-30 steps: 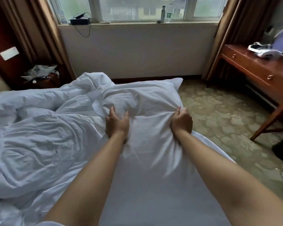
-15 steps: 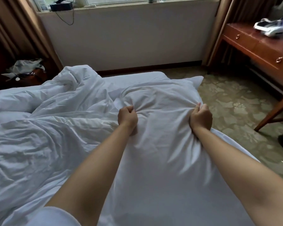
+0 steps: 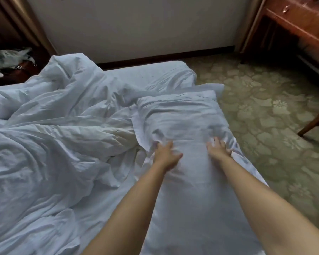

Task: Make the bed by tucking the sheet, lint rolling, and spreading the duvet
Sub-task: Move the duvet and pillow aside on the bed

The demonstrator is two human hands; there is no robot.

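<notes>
A: What could go wrong from here?

B: The pillow (image 3: 180, 115) lies right at the bed's floor-side edge, its far corner already over the carpet (image 3: 265, 107). A push outward would likely tip it off. Also, the crumpled duvet (image 3: 53, 126) is bunched against the pillow's left side, so dragging either one may pull the other along and wrinkle the sheet (image 3: 197, 208) beneath.

A: And the hands?

B: Both arms are stretched forward, roughly parallel. The left hand (image 3: 166, 153) lies palm down at the pillow's near left corner, fingers spread and fairly straight, touching the bunched fabric rather than clenching it. The right hand (image 3: 218, 147) is at the near right corner, fingers spread on the fabric; motion blur makes it hard to be sure, but it looks released rather than gripping.

A: Where is the sheet itself?

B: On the mattress, smooth under the forearms and showing again beyond the pillow toward the wall (image 3: 136, 24). The duvet covers the left half of the bed in a heap, so spreading it looks not yet done. No lint roller is visible.
</notes>
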